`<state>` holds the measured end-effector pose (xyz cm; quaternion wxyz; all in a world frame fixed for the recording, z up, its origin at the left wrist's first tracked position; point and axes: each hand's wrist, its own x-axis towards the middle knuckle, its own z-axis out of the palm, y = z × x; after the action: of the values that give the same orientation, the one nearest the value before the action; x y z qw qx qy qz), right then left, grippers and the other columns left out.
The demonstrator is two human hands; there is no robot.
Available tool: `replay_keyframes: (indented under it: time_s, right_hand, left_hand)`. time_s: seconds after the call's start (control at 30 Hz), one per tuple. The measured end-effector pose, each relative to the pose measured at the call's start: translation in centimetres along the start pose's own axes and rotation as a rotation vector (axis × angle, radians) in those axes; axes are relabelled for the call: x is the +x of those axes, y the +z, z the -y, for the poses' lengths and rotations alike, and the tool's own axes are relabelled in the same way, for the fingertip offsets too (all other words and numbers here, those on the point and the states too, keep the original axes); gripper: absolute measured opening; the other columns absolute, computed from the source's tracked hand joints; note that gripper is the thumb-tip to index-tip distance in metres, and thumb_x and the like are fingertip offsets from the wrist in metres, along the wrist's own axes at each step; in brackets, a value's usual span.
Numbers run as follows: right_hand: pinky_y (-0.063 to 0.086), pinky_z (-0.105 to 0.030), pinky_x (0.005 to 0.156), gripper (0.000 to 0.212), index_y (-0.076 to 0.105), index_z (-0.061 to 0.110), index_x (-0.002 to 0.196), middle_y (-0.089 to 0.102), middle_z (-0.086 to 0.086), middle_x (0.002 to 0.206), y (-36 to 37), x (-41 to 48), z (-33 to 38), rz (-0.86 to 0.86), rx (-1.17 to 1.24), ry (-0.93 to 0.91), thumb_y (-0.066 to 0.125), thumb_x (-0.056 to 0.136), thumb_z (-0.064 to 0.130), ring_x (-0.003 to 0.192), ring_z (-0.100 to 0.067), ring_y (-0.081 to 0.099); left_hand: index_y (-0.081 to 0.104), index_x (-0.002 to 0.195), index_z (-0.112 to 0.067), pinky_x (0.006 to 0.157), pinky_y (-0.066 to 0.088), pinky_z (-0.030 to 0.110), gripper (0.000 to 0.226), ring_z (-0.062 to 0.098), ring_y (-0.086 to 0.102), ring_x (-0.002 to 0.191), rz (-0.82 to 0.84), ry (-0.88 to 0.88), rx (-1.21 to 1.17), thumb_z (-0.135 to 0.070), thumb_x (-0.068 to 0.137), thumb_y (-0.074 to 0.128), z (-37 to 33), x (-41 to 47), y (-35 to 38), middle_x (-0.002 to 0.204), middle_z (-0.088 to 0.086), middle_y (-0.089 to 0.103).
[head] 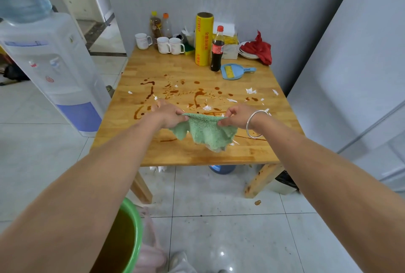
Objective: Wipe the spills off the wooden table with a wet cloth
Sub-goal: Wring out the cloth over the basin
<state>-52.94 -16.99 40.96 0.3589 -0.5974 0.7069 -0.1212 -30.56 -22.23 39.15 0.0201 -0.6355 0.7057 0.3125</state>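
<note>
A green terry cloth (205,132) hangs spread between my two hands above the near half of the wooden table (179,154). My left hand (167,114) pinches its left top corner and my right hand (237,116), with a silver bangle on the wrist, pinches the right top corner. The cloth's lower edge droops close to the tabletop. Dark brown spills (173,92) run in streaks and drops across the middle of the table, beyond the cloth. Small white paper scraps (250,91) lie among them.
At the table's back stand mugs (169,45), a yellow wrap roll (203,39), a cola bottle (217,50), a blue dustpan (233,71), and bowls with a red cloth (259,48). A water dispenser (48,64) stands left. A green basin (129,235) sits near my feet.
</note>
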Motion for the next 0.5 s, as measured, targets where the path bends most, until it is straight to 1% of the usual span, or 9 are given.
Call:
replay_keyframes:
  time_s: [0.07, 0.13, 0.17, 0.2, 0.23, 0.3, 0.37, 0.43, 0.5]
  right_hand:
    - [0.032, -0.026, 0.054, 0.027, 0.046, 0.015, 0.071, 0.042, 0.001, 0.067, 0.2, 0.1, 0.3, 0.008, 0.088, -0.007, 0.065, 0.086, 0.027, 0.061, -0.015, 0.037]
    - [0.032, -0.028, 0.056, 0.02, 0.046, 0.012, 0.079, 0.037, 0.0, 0.069, 0.1, 0.1, 0.7, 0.007, 0.155, 0.029, 0.053, 0.09, 0.026, 0.06, -0.017, 0.035]
    - [0.035, -0.029, 0.059, 0.02, 0.047, 0.011, 0.083, 0.039, -0.002, 0.07, 0.1, 0.2, 0.8, 0.002, 0.169, 0.059, 0.049, 0.092, 0.028, 0.06, -0.018, 0.037]
    - [0.039, -0.031, 0.061, 0.021, 0.049, 0.01, 0.088, 0.041, -0.004, 0.07, 0.1, 0.2, 0.9, -0.007, 0.176, 0.094, 0.046, 0.093, 0.03, 0.06, -0.02, 0.04]
    - [0.042, -0.032, 0.061, 0.023, 0.049, 0.01, 0.094, 0.043, -0.006, 0.071, 0.2, 0.4, 1.0, -0.02, 0.188, 0.129, 0.043, 0.094, 0.032, 0.061, -0.022, 0.043]
    - [0.05, -0.036, 0.062, 0.024, 0.049, 0.008, 0.101, 0.05, -0.01, 0.075, 0.6, 0.7, 1.3, -0.052, 0.272, 0.179, 0.044, 0.094, 0.03, 0.065, -0.025, 0.049]
    - [0.054, -0.046, 0.078, 0.023, 0.052, 0.006, 0.101, 0.057, -0.014, 0.085, 1.4, 1.1, 1.7, -0.081, 0.449, 0.195, 0.046, 0.094, 0.027, 0.071, -0.027, 0.055]
    - [0.053, -0.045, 0.088, 0.028, 0.057, 0.009, 0.096, 0.063, -0.012, 0.086, 2.2, 1.2, 2.6, -0.043, 0.663, 0.196, 0.049, 0.095, 0.035, 0.075, -0.027, 0.061]
    - [0.054, -0.043, 0.091, 0.043, 0.061, 0.014, 0.104, 0.069, -0.008, 0.099, 2.6, 1.3, 3.0, 0.026, 0.772, 0.185, 0.058, 0.087, 0.053, 0.091, -0.023, 0.068]
  left_hand:
    - [0.065, 0.119, -0.036, 0.112, 0.016, 0.052, 0.035, 0.035, 0.019, 0.142, -0.056, 0.019, 0.105, -0.053, 0.097, 0.044, -0.3, -0.5, -0.1, 0.152, 0.011, 0.03]
    - [0.068, 0.091, -0.027, 0.102, 0.034, 0.046, 0.036, 0.035, 0.051, 0.117, -0.039, 0.087, 0.019, -0.05, 0.099, 0.041, -0.9, -0.5, -0.3, 0.108, 0.016, 0.061]
    - [0.06, 0.074, -0.022, 0.086, 0.042, 0.038, 0.04, 0.032, 0.059, 0.089, -0.027, 0.116, -0.07, -0.046, 0.1, 0.042, -1.0, -0.6, -0.4, 0.082, 0.016, 0.058]
    - [0.049, 0.064, -0.018, 0.068, 0.039, 0.032, 0.044, 0.026, 0.052, 0.065, -0.032, 0.122, -0.153, -0.041, 0.101, 0.043, -1.2, -0.6, -0.5, 0.065, 0.011, 0.046]
    - [0.041, 0.061, -0.017, 0.06, 0.033, 0.031, 0.045, 0.021, 0.042, 0.056, -0.046, 0.109, -0.219, -0.038, 0.101, 0.045, -1.4, -0.5, -0.6, 0.061, 0.007, 0.039]
    - [0.049, 0.067, -0.014, 0.06, 0.04, 0.03, 0.037, 0.019, 0.047, 0.056, -0.049, 0.068, -0.366, -0.034, 0.098, 0.05, -2.2, -0.5, -0.7, 0.065, 0.005, 0.049]
    - [0.061, 0.085, -0.011, 0.063, 0.051, 0.03, 0.024, 0.018, 0.061, 0.065, -0.004, 0.004, -0.54, -0.031, 0.096, 0.055, -3.4, -1.1, -0.5, 0.078, 0.004, 0.065]
    - [0.063, 0.099, -0.013, 0.065, 0.055, 0.027, 0.021, 0.016, 0.066, 0.074, 0.121, -0.003, -0.679, -0.032, 0.096, 0.055, -4.5, -1.4, -0.6, 0.087, 0.004, 0.07]
    - [0.056, 0.112, -0.011, 0.078, 0.055, 0.032, 0.029, 0.022, 0.069, 0.092, 0.319, 0.031, -0.829, -0.035, 0.099, 0.047, -5.3, -1.7, -0.9, 0.102, 0.012, 0.07]
